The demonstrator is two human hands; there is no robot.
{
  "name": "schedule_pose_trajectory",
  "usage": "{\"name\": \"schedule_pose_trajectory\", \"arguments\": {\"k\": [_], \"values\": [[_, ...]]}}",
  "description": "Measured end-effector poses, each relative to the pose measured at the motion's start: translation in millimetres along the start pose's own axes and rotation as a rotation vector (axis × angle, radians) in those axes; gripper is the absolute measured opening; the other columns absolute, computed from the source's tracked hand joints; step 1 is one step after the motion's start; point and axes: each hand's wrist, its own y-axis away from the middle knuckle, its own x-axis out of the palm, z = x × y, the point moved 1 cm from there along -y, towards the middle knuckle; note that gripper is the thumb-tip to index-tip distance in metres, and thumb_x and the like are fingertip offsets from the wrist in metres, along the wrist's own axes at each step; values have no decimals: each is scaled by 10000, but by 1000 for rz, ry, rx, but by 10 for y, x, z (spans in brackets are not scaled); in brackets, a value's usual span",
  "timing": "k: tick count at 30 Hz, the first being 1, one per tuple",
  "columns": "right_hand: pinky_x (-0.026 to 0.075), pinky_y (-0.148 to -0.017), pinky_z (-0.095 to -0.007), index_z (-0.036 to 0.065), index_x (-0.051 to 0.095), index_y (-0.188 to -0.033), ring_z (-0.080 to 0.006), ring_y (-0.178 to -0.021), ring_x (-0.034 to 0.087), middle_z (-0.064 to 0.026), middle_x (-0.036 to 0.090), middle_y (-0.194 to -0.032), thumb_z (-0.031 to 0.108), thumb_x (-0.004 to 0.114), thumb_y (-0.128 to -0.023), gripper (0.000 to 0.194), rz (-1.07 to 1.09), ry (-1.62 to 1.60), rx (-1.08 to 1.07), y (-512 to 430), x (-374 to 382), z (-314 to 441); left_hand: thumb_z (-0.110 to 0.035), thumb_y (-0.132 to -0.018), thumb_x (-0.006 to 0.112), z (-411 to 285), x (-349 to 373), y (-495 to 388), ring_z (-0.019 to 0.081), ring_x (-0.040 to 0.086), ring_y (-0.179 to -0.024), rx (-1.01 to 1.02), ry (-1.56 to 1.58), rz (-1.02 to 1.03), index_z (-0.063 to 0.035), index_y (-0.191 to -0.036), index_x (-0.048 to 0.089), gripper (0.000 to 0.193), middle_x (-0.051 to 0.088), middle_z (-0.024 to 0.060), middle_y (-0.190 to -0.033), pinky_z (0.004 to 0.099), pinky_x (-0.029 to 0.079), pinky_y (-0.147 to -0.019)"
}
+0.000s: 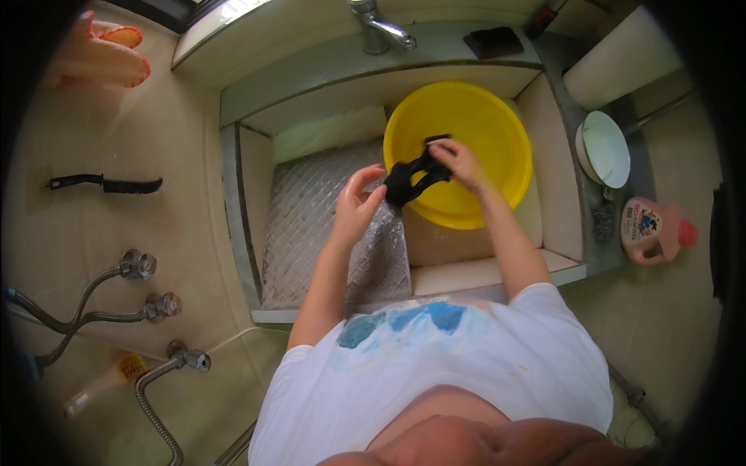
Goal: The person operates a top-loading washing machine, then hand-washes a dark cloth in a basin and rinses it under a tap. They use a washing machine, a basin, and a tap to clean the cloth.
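Observation:
A small black fabric item [401, 182], with openings between its strips, stretches over the left rim of a yellow plastic basin [495, 169]. My right hand [457, 163] pinches its upper end between thumb and fingers, above the basin. At the lower left end, the thumb of my left hand [356, 204] comes up against the bunched cloth. The fingers of that hand are spread, and I see nothing between them and the thumb. The basin sits in a tiled sink, beside a sloping, ridged washboard slab [315, 215]. Exactly what garment the fabric is cannot be made out.
A chrome faucet [379, 29] rises behind the basin. Along the right ledge are a white bowl [606, 148], a scouring pad [604, 221] and a pink detergent jug [647, 233]. A black brush [105, 182] and pipe valves [139, 265] are on the left wall.

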Motion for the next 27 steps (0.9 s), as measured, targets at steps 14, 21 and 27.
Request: {"name": "schedule_pose_trajectory", "arguments": {"k": [14,21,27], "values": [[482,-621,-441,53,609,-787,-366,-717,611,-184,623,-758,352,653,-784,302,-121,603,-452,456,492,-25,-446,-878,592,1530,1153,-1108,205,580,-645,-737,605,-122,-132,-973,601,327,623,64,-774,325,472,-564],[477,-732,-457,42,653,-856,-371,-832,598,-190,625,-855,330,594,-816,297,-418,736,-159,-557,-373,-378,-433,-910,555,1466,1463,-1088,167,591,-895,-803,673,-46,-149,-1094,540,339,602,21,-993,346,510,-712],[476,-812,-422,19,588,-1096,-357,-962,589,-192,623,-1041,261,687,-774,414,-467,707,-150,-553,-430,-891,-495,-909,521,1814,1042,-1312,267,512,-1129,-763,751,-245,-231,-1432,283,633,502,73,-1276,441,443,-918]]}}
